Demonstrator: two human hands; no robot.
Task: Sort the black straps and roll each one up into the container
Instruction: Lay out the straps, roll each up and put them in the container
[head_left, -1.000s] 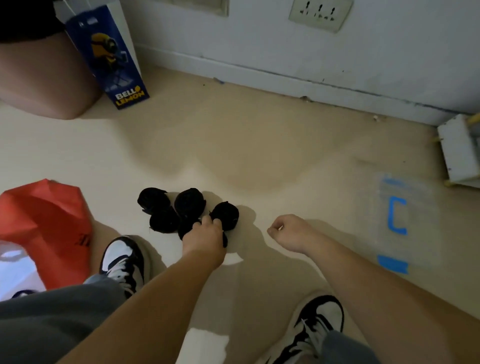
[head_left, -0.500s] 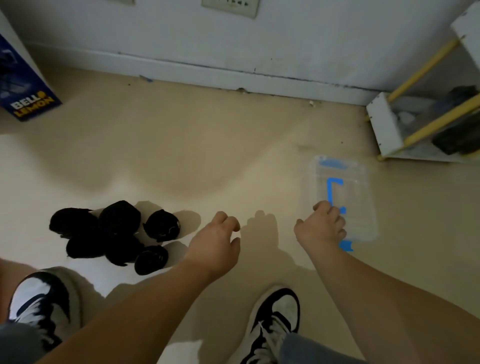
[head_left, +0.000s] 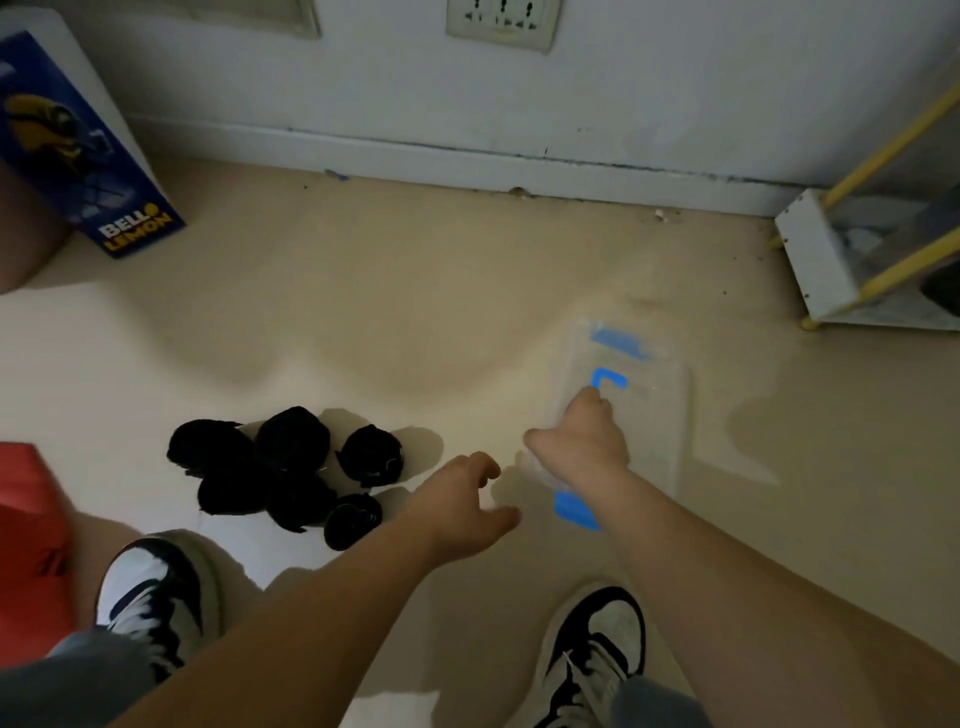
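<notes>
R hand (head_left: 579, 441) on container (head_left: 654, 415), grip unclear; L hand (head_left: 462, 499) fingers loose, apart, empty. Rolled straps (head_left: 291, 467) left of L fingers. Step: prob. fetching container; next likely needs it pulled closer & opened.

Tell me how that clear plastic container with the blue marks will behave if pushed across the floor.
The clear plastic container looks empty and thin-walled, so it is probably light and would slide easily on the smooth beige floor. It sits flat and low, so tipping seems unlikely. Its see-through walls may flex slightly under the right hand.
</notes>
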